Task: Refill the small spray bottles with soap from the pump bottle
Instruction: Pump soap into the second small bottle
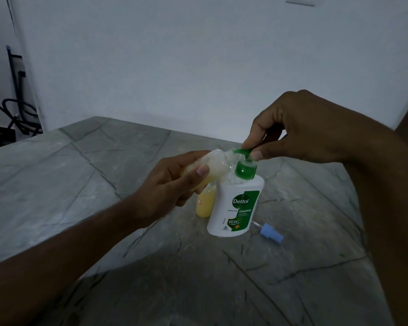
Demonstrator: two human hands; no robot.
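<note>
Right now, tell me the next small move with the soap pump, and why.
Probably press the green pump head down gently with the right hand. The left hand holds a small bottle tilted, its mouth at the nozzle of the soap bottle, and it looks only partly filled. Keep the mouth steady to avoid drips.

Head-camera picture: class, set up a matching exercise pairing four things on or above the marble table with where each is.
Things:
1. small bottle
2. pump head
3. blue spray cap
4. yellow-filled bottle

Places:
A. lying on the table, right of the Dettol bottle
B. tilted in the left hand
C. standing behind the Dettol bottle's left side
D. under the right hand fingers

Pairs: 1-B, 2-D, 3-A, 4-C
</note>
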